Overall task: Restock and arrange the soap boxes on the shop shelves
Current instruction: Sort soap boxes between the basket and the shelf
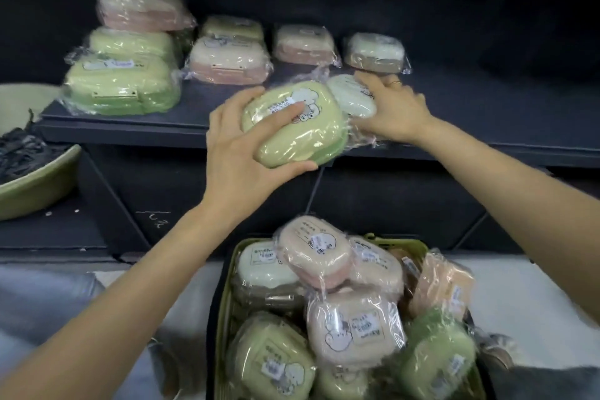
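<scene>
My left hand (238,143) grips a plastic-wrapped green soap box (293,125), held tilted just over the front edge of the dark shelf (130,127). Right beside it, my right hand (394,109) rests on a pale white-green soap box (347,96) lying on the shelf, fingers curled over its far side. Several wrapped boxes stand on the shelf behind: a green stack (121,84) topped by a pink one (143,8) at the left, a pink box (229,60), another pink (303,44) and a pale one (375,52).
An olive basket (227,295) heaped with several wrapped pink, green and pale soap boxes sits below, between my arms. A green basin (39,185) holding dark items stands at the left on a lower ledge. The shelf's right half is bare.
</scene>
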